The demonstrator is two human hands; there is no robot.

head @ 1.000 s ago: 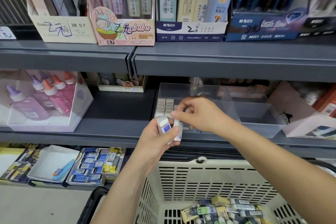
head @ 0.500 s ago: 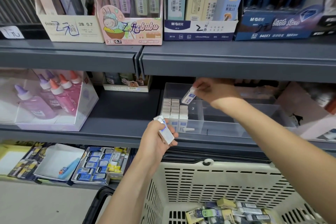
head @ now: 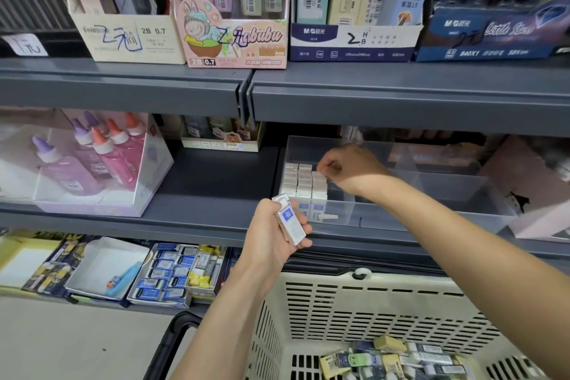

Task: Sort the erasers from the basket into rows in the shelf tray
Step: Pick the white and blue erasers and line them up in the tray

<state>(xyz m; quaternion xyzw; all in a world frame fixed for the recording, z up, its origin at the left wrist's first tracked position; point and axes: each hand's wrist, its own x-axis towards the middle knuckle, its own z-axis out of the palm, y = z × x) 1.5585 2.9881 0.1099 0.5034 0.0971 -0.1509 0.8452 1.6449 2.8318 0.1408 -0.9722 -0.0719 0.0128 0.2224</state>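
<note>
While our left hand [head: 274, 234] is gripping spare erasers [head: 290, 222], fingers curled shut, our right hand [head: 348, 168] is reaching into the tray [head: 431, 191]. Its fingertips are pinching together over the eraser rows [head: 305, 180]; we cannot tell what they hold.

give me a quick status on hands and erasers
Left hand grips spare erasers. Right hand at third row in tray, fingers pinched. More in basket. Nothing blocking.

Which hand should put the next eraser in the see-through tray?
Probably the right hand. It is already over the eraser rows in the clear tray, while the left hand is busy holding spare erasers in front of the shelf.
</note>
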